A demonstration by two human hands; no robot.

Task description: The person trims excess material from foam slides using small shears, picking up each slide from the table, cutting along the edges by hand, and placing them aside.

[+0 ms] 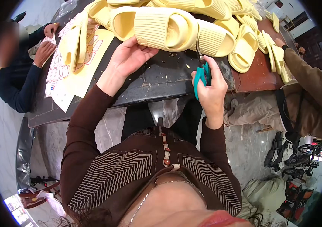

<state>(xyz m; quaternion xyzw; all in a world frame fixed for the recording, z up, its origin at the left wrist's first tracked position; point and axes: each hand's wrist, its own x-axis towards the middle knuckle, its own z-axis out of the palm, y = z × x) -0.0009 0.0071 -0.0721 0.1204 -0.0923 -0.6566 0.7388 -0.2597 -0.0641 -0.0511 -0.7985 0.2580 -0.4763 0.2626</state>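
A pair of yellow ribbed slide sandals (151, 28) lies across the far middle of the table. My left hand (132, 58) is palm up at the near edge of the left part, thumb on its side and fingertips partly hidden under it. My right hand (213, 85) is closed round teal-handled snips (200, 81). Their dark, curved blade points away from me and touches or nearly touches the sandal edge where the two yellow pieces meet. Small yellow trimmings (163, 76) are scattered on the dark tabletop below the sandals.
More yellow slides (242, 53) are heaped along the far side and right. Printed sticker sheets (61, 77) lie at left under other slides. A person in dark sleeves (21, 83) handles a sheet at left; another in brown (308, 75) works at right. The dark table (130, 94) has its edge before me.
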